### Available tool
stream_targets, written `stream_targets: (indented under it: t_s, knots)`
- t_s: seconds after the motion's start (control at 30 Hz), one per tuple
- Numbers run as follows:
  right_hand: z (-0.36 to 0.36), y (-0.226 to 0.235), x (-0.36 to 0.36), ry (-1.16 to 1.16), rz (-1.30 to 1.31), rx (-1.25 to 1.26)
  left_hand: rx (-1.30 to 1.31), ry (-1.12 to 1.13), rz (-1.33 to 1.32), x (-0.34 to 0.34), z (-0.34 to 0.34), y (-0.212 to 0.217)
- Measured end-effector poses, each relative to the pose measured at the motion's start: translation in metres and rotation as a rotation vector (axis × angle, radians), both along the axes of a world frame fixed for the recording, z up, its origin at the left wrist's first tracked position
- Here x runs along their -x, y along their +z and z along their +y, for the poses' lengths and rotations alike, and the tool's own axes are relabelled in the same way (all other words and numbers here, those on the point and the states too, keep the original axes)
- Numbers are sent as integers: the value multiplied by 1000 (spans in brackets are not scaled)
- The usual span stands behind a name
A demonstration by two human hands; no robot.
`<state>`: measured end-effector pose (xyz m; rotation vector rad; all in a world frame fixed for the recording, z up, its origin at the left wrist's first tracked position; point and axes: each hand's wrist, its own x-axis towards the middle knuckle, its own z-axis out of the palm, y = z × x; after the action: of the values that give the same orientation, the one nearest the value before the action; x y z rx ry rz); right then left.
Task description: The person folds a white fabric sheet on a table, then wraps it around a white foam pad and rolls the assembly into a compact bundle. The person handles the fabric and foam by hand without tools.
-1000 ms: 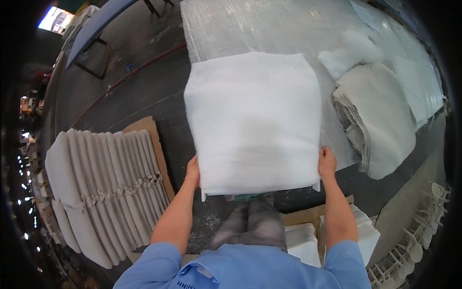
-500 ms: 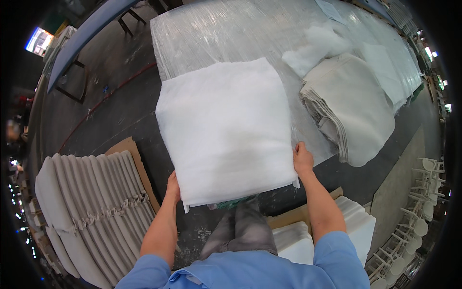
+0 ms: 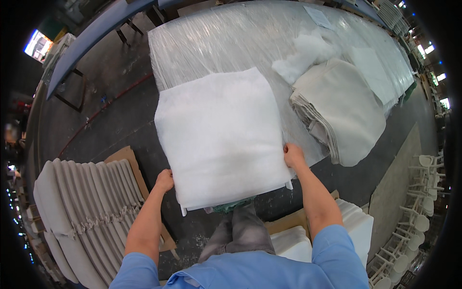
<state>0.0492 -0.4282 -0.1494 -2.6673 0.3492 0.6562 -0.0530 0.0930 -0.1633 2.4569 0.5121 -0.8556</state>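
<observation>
A sheet of white batting [image 3: 221, 135] lies in front of me, draped over a flat piece whose small white ends [image 3: 289, 184] stick out at its near corners. My left hand [image 3: 165, 180] is closed at the batting's left edge, near the front corner. At the right edge, slightly farther from me, my right hand [image 3: 294, 156] has its fingers curled and pinched on the batting. Most of the flat piece under the batting is hidden. Something green [image 3: 233, 204] shows below its near edge.
A plastic-wrapped stack [image 3: 211, 43] lies beyond, bearing a pile of beige fabric covers [image 3: 341, 108] and loose white fluff [image 3: 308, 53]. Covered grey cushions [image 3: 86, 212] stand in a row at left. White foam pieces [image 3: 353, 221] sit at right, white chair frames [image 3: 414, 236] farther right.
My left hand has shifted a little outward and back along the left edge. The right hand stays at the right edge, its fingers more curled. The view has shifted slightly.
</observation>
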Motion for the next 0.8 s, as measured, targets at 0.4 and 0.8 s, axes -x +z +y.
stream_targets:
  t_s: [0.4, 0.8]
  knots:
    - [19, -3, 58, -410, -101, -257, 161, 894, -363, 52, -55, 5]
    - [41, -9, 60, -592, 15, -304, 210, 1012, -238, 60, -61, 9]
